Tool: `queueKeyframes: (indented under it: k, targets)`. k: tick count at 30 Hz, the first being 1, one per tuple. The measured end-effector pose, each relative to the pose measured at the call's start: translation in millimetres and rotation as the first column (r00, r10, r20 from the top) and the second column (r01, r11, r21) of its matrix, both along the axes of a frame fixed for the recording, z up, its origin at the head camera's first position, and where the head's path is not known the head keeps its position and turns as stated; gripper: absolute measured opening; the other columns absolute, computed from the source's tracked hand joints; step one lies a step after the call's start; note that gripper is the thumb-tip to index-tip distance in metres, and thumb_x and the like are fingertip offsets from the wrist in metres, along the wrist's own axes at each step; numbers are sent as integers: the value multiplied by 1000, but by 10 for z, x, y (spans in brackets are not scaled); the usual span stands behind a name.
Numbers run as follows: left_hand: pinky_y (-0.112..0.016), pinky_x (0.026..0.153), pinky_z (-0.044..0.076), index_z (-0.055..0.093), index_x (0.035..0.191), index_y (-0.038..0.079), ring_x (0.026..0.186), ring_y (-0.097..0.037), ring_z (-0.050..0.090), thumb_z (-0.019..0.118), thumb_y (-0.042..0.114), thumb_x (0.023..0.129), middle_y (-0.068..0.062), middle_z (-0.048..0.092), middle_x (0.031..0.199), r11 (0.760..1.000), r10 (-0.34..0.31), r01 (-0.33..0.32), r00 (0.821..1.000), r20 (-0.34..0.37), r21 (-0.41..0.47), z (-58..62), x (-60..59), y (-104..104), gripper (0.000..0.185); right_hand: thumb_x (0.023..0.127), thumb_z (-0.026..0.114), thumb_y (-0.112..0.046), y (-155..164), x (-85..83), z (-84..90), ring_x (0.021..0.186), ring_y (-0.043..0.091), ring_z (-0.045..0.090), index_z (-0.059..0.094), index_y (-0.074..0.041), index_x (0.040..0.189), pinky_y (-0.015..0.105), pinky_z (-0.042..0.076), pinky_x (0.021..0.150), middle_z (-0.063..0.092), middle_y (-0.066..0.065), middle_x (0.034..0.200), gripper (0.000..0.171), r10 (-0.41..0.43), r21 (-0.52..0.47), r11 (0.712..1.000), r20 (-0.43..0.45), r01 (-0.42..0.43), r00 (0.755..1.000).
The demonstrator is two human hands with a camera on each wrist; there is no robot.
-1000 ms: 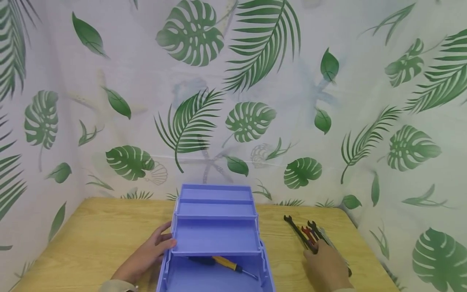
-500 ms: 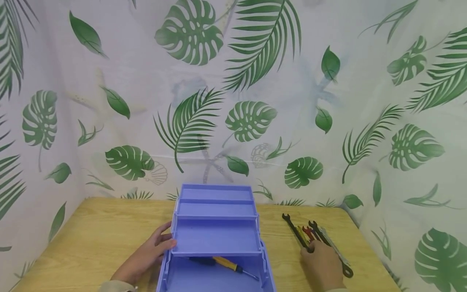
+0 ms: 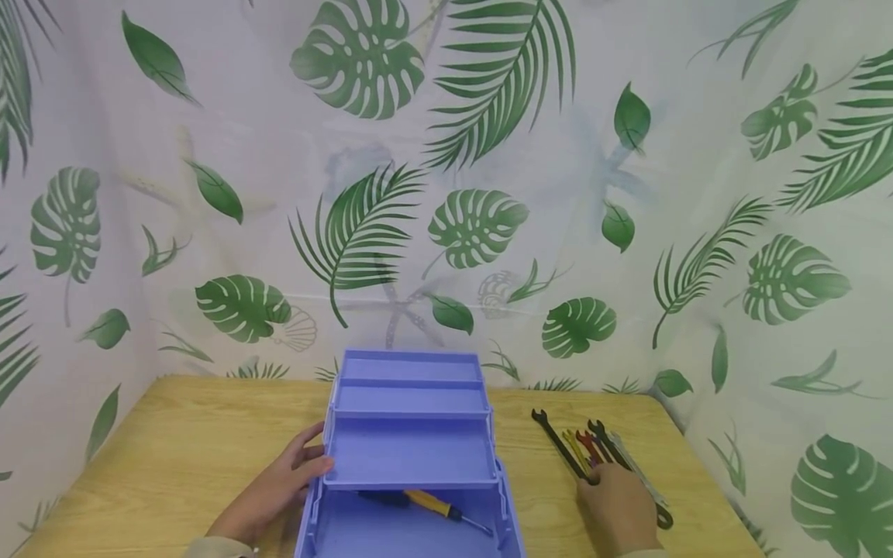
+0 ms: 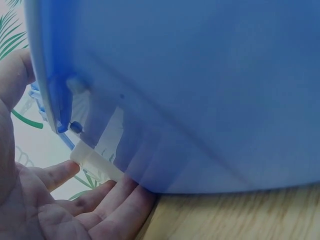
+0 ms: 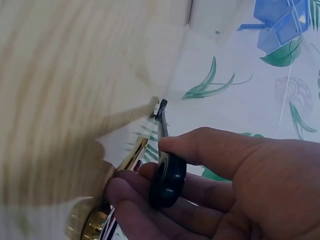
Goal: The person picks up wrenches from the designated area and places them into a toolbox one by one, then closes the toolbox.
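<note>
A blue toolbox (image 3: 412, 449) stands with its stepped trays raised at the bottom centre of the head view. My left hand (image 3: 279, 488) holds its left side, thumb tip on the front corner of a tray, the other fingers along the side wall. In the left wrist view that hand (image 4: 75, 200) reaches around the blue wall. My right hand (image 3: 621, 504) pinches a black wrench (image 3: 558, 442) near its ring end, the open-jaw end pointing away. In the right wrist view the wrench's black ring (image 5: 169, 181) shows between thumb and fingers.
Inside the toolbox bottom lies a yellow-and-black screwdriver (image 3: 436, 505), its black end partly under the tray. Beside my right hand lie a yellow wrench (image 3: 575, 448), a red wrench (image 3: 588, 443), another black wrench (image 3: 608, 443) and a silver wrench (image 3: 645, 480) on the wooden table (image 3: 209, 434).
My right hand has moved slightly left, and the black wrench has shifted left with it, away from the other wrenches. The left hand keeps its place on the toolbox.
</note>
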State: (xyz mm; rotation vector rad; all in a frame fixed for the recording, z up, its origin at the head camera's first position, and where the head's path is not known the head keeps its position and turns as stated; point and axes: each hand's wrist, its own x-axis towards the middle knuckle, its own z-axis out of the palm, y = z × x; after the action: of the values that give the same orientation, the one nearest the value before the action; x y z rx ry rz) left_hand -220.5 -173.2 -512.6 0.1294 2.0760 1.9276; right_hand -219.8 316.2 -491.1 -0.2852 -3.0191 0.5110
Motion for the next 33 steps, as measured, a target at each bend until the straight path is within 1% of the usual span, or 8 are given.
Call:
queueKeyframes:
  k: [7, 15, 18, 22, 26, 30, 32, 33]
  targets:
    - [-54, 103, 51, 16, 164, 12, 130, -43, 56, 60, 35, 103, -35, 35, 157, 1000, 2, -2, 1000, 2, 2, 7, -49, -35, 79, 89, 74, -20, -73, -38, 53, 63, 22, 59, 73, -5, 77, 46, 50, 57, 67, 5, 71, 19, 6, 28, 1000, -5, -6, 1000]
    - [-54, 103, 52, 16, 164, 13, 130, -43, 56, 60, 34, 104, -35, 35, 156, 1000, 2, -2, 1000, -8, 5, 0, -93, -64, 78, 91, 74, -20, -128, -50, 86, 60, 20, 51, 64, -9, 70, 38, 42, 52, 58, -1, 64, 26, 8, 17, 1000, 0, -8, 1000]
    - [-53, 102, 52, 17, 164, 13, 129, -43, 57, 60, 34, 103, -35, 35, 156, 1000, 10, -10, 1000, -6, -2, -7, -104, -67, 78, 91, 74, -20, -128, -72, 72, 64, 23, 59, 70, -6, 76, 43, 48, 55, 66, 5, 70, 21, 4, 19, 1000, -2, -4, 1000]
    - [-53, 102, 53, 19, 164, 14, 129, -43, 57, 62, 37, 102, -34, 36, 156, 999, 27, -27, 1000, 16, -17, -18, -115, -55, 79, 91, 72, -18, -102, -100, 26, 80, 36, 71, 77, -1, 91, 55, 55, 68, 75, 16, 89, 18, -13, 22, 1000, -21, 14, 1000]
    - [-54, 101, 53, 21, 163, 16, 128, -43, 58, 65, 40, 100, -32, 38, 156, 999, 44, -43, 998, 35, -31, -19, -129, -42, 81, 91, 68, -17, -84, -105, -13, 92, 43, 71, 79, 1, 95, 59, 55, 79, 76, 20, 98, 21, -37, 11, 999, -67, 37, 997]
    - [-54, 102, 52, 21, 164, 16, 129, -42, 57, 65, 40, 100, -32, 38, 156, 999, 31, -30, 999, 33, -30, -13, -146, -49, 81, 93, 65, -18, -85, -95, -26, 101, 48, 69, 77, 4, 103, 62, 54, 86, 75, 24, 105, 26, -60, -12, 998, -121, 59, 991]
    - [-54, 103, 52, 20, 164, 16, 129, -42, 57, 64, 40, 101, -32, 38, 156, 999, 20, -20, 999, 28, -26, -12, -157, -54, 80, 94, 66, -17, -90, -94, -11, 103, 49, 68, 76, 6, 108, 62, 53, 88, 74, 26, 108, 28, -64, -17, 998, -157, 62, 986]
    - [-54, 103, 52, 20, 164, 16, 129, -42, 57, 64, 40, 101, -32, 37, 156, 1000, 16, -15, 1000, 25, -22, -11, -165, -57, 80, 95, 67, -17, -91, -96, 0, 94, 47, 70, 75, 6, 110, 59, 55, 81, 74, 25, 106, 29, -62, -24, 998, -172, 59, 983]
